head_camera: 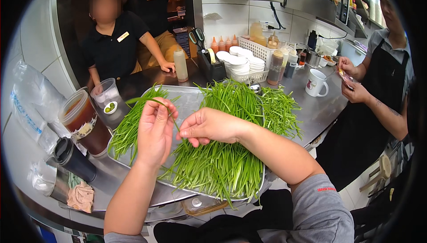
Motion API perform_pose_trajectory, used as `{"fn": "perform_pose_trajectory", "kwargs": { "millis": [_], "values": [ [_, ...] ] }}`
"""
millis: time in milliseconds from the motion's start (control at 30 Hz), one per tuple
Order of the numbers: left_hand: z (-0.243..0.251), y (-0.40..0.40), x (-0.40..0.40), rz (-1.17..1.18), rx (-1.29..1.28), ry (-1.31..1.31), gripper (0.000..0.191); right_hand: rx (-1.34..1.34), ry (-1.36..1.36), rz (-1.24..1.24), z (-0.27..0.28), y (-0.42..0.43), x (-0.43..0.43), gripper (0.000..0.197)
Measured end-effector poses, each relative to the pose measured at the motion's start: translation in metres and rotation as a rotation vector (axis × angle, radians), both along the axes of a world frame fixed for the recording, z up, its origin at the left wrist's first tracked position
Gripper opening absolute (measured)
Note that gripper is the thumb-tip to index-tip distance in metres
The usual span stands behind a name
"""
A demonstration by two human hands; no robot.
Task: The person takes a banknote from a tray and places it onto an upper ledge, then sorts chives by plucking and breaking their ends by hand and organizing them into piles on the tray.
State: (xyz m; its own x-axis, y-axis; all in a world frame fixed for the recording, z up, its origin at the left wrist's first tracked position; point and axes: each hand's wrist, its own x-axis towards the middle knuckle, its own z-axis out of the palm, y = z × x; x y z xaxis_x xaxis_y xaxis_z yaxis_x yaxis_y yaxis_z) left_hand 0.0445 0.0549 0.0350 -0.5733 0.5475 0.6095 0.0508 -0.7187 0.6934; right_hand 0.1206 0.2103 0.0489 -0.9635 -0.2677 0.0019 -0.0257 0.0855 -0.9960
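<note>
A long green chive blade stretches between my two hands above a metal tray. My left hand pinches it near the upper part between thumb and fingers. Lower down, the fingertips of my right hand grip the same blade. Under and beyond my right hand lies a large heap of garlic chives, spilling over the tray's near rim. To the left of my left hand rests a smaller bunch of chives. Another pile of cut chives sits at the tray's right side.
A tub of dark liquid and a black tumbler stand left of the tray. Behind are a squeeze bottle, a tape dispenser, stacked white saucers and a mug. A co-worker at right holds a packet; two people stand opposite.
</note>
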Motion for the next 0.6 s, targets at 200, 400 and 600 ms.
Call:
{"fn": "perform_pose_trajectory", "kwargs": {
  "millis": [200, 400, 600],
  "values": [
    [-0.005, -0.006, -0.014, 0.063, -0.130, -0.066, 0.016, 0.034, 0.068, -0.072, 0.004, 0.000, 0.000, 0.020],
    [-0.006, -0.002, -0.011, 0.058, -0.309, -0.086, 0.038, 0.093, 0.087, -0.105, -0.001, 0.003, -0.004, 0.022],
    [-0.009, -0.002, -0.016, 0.018, -0.368, -0.044, 0.034, 0.038, 0.062, -0.132, 0.003, 0.005, -0.002, 0.023]
  ]
}}
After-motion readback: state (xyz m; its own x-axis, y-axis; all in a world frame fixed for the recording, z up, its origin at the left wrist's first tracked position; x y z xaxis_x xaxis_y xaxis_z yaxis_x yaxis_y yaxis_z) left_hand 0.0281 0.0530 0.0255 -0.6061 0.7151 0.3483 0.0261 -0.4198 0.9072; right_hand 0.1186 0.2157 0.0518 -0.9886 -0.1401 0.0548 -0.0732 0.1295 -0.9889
